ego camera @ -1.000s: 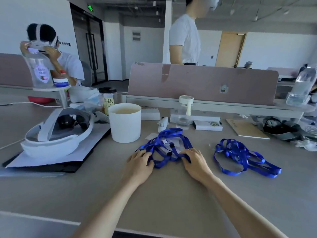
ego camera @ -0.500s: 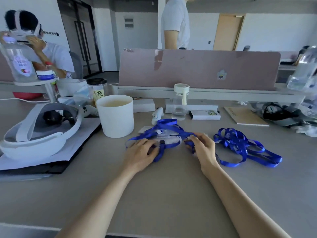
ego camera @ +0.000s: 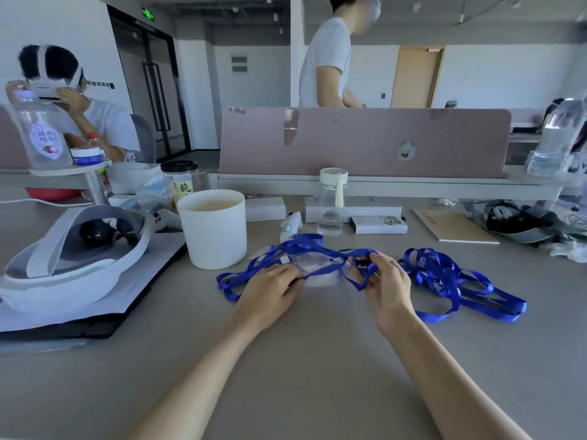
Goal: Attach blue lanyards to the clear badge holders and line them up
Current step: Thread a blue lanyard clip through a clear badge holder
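Note:
A tangle of blue lanyards (ego camera: 286, 249) lies on the grey table in front of me, with clear badge holders (ego camera: 317, 268) among the loops. My left hand (ego camera: 270, 290) rests palm down on the left part of the tangle, fingertips at the edge of a clear holder. My right hand (ego camera: 384, 284) is lifted a little and pinches a black lanyard clip (ego camera: 362, 264) with its blue strap. A second heap of blue lanyards (ego camera: 451, 281) lies to the right, apart from my hands.
A white cylindrical tub (ego camera: 214, 228) stands just left of the lanyards. A white headset (ego camera: 63, 262) on papers fills the left. A small clear bottle (ego camera: 330, 201), boxes, a notebook (ego camera: 454, 225) and a pink divider (ego camera: 362, 144) line the back. Two people are behind.
My right hand has risen off the table and now pinches the black clip with its strap. My left hand stays on the tangle. The camera view has tilted up a little.

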Available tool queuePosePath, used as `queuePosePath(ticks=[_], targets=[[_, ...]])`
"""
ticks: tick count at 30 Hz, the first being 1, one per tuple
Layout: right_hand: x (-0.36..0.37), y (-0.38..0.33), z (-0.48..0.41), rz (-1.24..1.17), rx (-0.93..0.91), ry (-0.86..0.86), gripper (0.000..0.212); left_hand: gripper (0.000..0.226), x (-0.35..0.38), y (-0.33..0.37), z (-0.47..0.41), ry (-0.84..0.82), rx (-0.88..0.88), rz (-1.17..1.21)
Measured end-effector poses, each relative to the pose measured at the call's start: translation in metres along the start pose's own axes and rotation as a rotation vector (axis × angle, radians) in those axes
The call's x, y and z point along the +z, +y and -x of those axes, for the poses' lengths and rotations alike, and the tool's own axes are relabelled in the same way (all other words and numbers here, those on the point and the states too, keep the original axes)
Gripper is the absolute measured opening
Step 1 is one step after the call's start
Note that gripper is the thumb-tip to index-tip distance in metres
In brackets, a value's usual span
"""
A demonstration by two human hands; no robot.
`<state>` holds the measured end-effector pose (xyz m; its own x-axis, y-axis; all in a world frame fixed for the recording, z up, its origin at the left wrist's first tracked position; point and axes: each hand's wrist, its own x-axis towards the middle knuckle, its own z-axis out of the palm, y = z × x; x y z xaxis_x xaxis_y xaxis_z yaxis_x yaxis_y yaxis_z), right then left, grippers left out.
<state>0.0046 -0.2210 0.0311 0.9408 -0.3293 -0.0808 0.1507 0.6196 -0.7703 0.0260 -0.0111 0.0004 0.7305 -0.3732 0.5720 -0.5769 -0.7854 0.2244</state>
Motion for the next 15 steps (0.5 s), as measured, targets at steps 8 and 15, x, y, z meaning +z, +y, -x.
queuePosePath(ticks=[8,15], targets=[[-0.007,0.022,-0.013,1.217,-0.425,0.073,0.037,0.019,-0.001,-0.018,-0.016,0.180,-0.514,0.459],[-0.001,0.039,-0.009,1.486,-0.989,-0.548,0.017,0.017,0.004,-0.034,-0.023,0.320,-0.576,0.397]])
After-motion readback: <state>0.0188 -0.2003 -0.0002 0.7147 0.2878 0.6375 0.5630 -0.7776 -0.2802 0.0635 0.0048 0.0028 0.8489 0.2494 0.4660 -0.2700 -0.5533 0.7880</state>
